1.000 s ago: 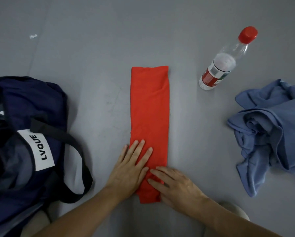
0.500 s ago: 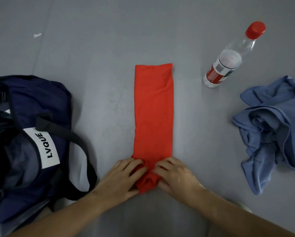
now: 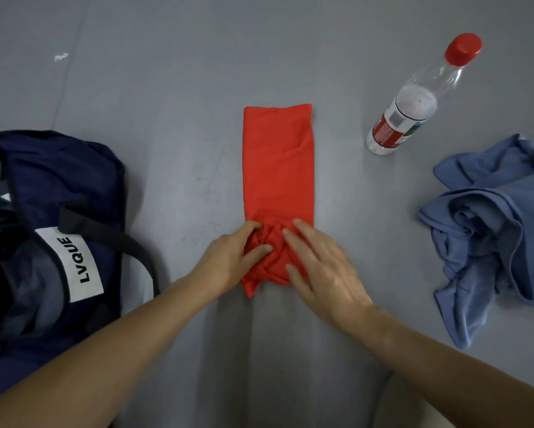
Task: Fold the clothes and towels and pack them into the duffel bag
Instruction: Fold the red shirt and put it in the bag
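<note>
While the left hand (image 3: 228, 261) grips the red cloth (image 3: 278, 168) at its bunched near end, the right hand (image 3: 324, 270) presses flat; bag (image 3: 58, 180) and bottle (image 3: 411, 109) sit well off its edges.

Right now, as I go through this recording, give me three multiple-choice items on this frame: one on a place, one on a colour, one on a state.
1. Where is the duffel bag relative to the red cloth?
A. on its left
B. on its right
C. beyond it

2. What colour is the cap of the bottle?
A. blue
B. white
C. red

3. What state is the blue garment in?
A. folded flat
B. crumpled in a heap
C. packed in the bag

Key:
1 A: the navy bag lies at the left edge of the view.
2 C: the clear bottle is topped by a red cap.
3 B: it lies rumpled at the right, apart from the bag.
</note>
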Demonstrator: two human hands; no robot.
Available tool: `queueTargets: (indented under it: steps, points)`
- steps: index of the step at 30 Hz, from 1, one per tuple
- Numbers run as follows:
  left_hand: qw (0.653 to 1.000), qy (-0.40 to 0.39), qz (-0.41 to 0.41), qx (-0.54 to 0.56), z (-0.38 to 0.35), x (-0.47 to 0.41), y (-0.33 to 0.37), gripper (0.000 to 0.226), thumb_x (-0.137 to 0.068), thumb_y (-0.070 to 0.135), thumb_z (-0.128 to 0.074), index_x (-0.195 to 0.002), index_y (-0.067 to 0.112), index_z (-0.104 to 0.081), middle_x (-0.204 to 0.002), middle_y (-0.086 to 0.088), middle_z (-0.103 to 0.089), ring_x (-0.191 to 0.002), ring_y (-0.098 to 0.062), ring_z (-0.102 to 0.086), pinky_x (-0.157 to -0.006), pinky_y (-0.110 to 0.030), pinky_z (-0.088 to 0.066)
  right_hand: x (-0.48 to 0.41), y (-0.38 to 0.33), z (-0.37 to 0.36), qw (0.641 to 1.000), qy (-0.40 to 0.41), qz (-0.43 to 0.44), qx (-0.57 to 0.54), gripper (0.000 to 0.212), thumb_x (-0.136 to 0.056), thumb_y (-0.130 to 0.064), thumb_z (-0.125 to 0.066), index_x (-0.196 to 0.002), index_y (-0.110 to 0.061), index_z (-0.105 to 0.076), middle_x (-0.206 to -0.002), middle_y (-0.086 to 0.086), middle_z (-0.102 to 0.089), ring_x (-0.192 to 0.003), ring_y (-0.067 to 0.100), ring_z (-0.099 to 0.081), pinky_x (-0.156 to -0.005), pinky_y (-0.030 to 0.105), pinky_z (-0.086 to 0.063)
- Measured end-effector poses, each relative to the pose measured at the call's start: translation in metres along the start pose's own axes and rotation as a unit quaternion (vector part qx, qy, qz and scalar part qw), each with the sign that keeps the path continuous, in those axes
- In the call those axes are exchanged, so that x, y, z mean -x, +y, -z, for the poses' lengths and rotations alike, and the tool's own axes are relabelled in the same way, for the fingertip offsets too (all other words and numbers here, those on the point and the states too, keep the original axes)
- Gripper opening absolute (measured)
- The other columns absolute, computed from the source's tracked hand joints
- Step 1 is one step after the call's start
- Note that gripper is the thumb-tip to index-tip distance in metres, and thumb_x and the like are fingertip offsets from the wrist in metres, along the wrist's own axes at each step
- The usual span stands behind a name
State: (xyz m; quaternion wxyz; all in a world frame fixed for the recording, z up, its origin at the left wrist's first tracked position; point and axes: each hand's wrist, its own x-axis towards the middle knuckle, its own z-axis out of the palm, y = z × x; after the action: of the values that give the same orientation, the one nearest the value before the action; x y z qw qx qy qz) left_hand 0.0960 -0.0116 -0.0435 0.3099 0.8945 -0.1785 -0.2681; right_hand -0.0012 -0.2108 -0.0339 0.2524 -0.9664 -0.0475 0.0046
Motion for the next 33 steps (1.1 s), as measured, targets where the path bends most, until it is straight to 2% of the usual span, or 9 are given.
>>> queueTargets:
  steps: [4, 8, 10, 13, 18, 24, 27, 30, 33]
  points:
    - [0.993, 0.082, -0.010, -0.090, -0.005, -0.002, 0.009, 0.048, -0.092, 0.056, -0.059, -0.133, 0.034, -0.048, -0.119, 0.006, -0.064, -0.100, -0.018, -0.065, -0.084, -0.033, -0.053, 0.008, 0.016, -0.017, 0.969, -0.185, 0.064, 0.152, 0.086, -0.094, -0.060, -0.046, -0.160, -0.018, -0.010, -0.167, 0.002, -0.008, -0.154, 0.025, -0.001, -0.120, 0.053, -0.019]
    - [0.938, 0.192, -0.223, -0.182, -0.011, 0.009, 0.002, 0.032, -0.102, 0.035, -0.052, -0.131, 0.022, -0.059, -0.130, 0.004, -0.056, -0.113, -0.021, -0.057, -0.093, -0.041, -0.050, 0.005, 0.023, -0.019, 0.973, -0.136, 0.070, 0.173, 0.079, -0.090, -0.046, -0.061, -0.156, -0.018, -0.028, -0.163, 0.001, -0.027, -0.150, 0.025, -0.024, -0.117, 0.053, -0.030]
    - [0.921, 0.138, -0.299, -0.209, -0.013, 0.017, -0.014, 0.045, -0.105, 0.041, -0.047, -0.145, 0.020, -0.050, -0.146, 0.000, -0.050, -0.134, -0.023, -0.047, -0.110, -0.040, -0.039, 0.004, 0.024, -0.020, 0.975, -0.119, 0.074, 0.173, 0.076, -0.089, -0.042, -0.062, -0.155, -0.018, -0.032, -0.161, 0.000, -0.032, -0.148, 0.025, -0.029, -0.116, 0.051, -0.033]
    - [0.908, -0.011, -0.294, -0.298, -0.008, 0.023, -0.039, 0.087, -0.095, 0.071, -0.043, -0.161, 0.022, -0.013, -0.169, -0.002, -0.011, -0.155, -0.021, -0.009, -0.125, -0.041, -0.012, 0.003, 0.023, -0.021, 0.973, -0.117, 0.079, 0.181, 0.072, -0.094, -0.043, -0.056, -0.156, -0.019, -0.029, -0.162, 0.000, -0.029, -0.149, 0.024, -0.027, -0.117, 0.050, -0.031]
    - [0.911, -0.018, -0.269, -0.312, -0.001, 0.006, -0.043, 0.086, -0.097, 0.061, -0.049, -0.162, 0.025, -0.005, -0.169, 0.000, -0.003, -0.156, -0.018, -0.006, -0.125, -0.042, -0.016, -0.003, 0.026, -0.016, 0.975, -0.104, 0.093, 0.175, 0.070, -0.093, -0.046, -0.058, -0.154, -0.018, -0.035, -0.160, 0.002, -0.034, -0.145, 0.025, -0.036, -0.115, 0.045, -0.035]
    - [0.936, 0.064, -0.262, -0.227, -0.005, 0.008, -0.025, 0.063, -0.091, 0.044, -0.067, -0.146, 0.015, -0.052, -0.151, -0.003, -0.050, -0.134, -0.024, -0.052, -0.107, -0.040, -0.048, -0.015, 0.022, -0.003, 0.985, -0.051, 0.102, 0.130, 0.057, -0.083, -0.028, -0.069, -0.138, -0.016, -0.059, -0.141, 0.002, -0.059, -0.127, 0.024, -0.057, -0.103, 0.039, -0.046]
    - [0.963, 0.046, -0.209, -0.163, 0.009, 0.004, -0.010, 0.045, -0.090, 0.059, -0.056, -0.123, 0.030, -0.063, -0.113, 0.010, -0.071, -0.098, -0.014, -0.065, -0.082, -0.031, -0.054, -0.024, 0.013, 0.008, 0.998, -0.066, 0.019, 0.013, 0.039, -0.082, -0.030, -0.063, -0.120, -0.023, -0.070, -0.111, 0.001, -0.074, -0.105, 0.024, -0.067, -0.093, 0.035, -0.050]
    - [0.995, -0.046, -0.078, -0.047, 0.018, -0.004, -0.003, 0.035, -0.083, 0.071, -0.056, -0.096, 0.038, -0.061, -0.075, 0.018, -0.065, -0.069, -0.001, -0.059, -0.064, -0.024, -0.046, -0.036, 0.011, 0.016, 0.987, -0.117, -0.097, -0.052, 0.020, -0.084, -0.047, -0.049, -0.088, -0.029, -0.058, -0.076, -0.002, -0.068, -0.078, 0.027, -0.065, -0.069, 0.032, -0.043]
    - [0.994, -0.057, 0.007, 0.092, 0.013, -0.005, -0.004, 0.026, -0.081, 0.064, -0.067, -0.087, 0.039, -0.065, -0.071, 0.020, -0.064, -0.065, 0.000, -0.059, -0.064, -0.023, -0.044, -0.041, 0.012, 0.015, 0.979, -0.119, -0.142, -0.083, 0.023, -0.092, -0.050, -0.056, -0.106, -0.033, -0.061, -0.095, -0.004, -0.073, -0.092, 0.024, -0.067, -0.080, 0.033, -0.049]
